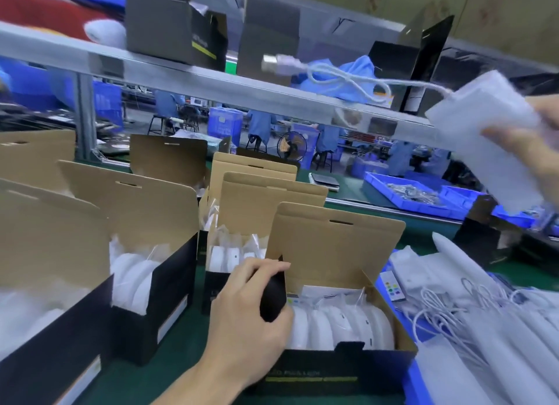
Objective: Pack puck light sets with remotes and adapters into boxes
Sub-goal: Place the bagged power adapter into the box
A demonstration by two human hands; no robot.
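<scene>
An open black box (338,371) with a brown lid stands at the front centre, filled with a row of white puck lights (341,323) in clear bags. My left hand (251,317) grips the black side flap (273,298) at the box's left end. Raised at the upper right, my right hand (535,150) holds a white adapter (484,138) in foam wrap. Its white cable swings left in the air and ends in a USB plug (272,63). A white remote (393,286) with coloured buttons lies just right of the box.
Several more open boxes with puck lights (142,277) stand to the left and behind. A pile of wrapped adapters and cables (484,323) lies at the right in a blue tray (419,383). A metal shelf (193,81) with empty boxes runs overhead. Blue bins (402,193) sit beyond.
</scene>
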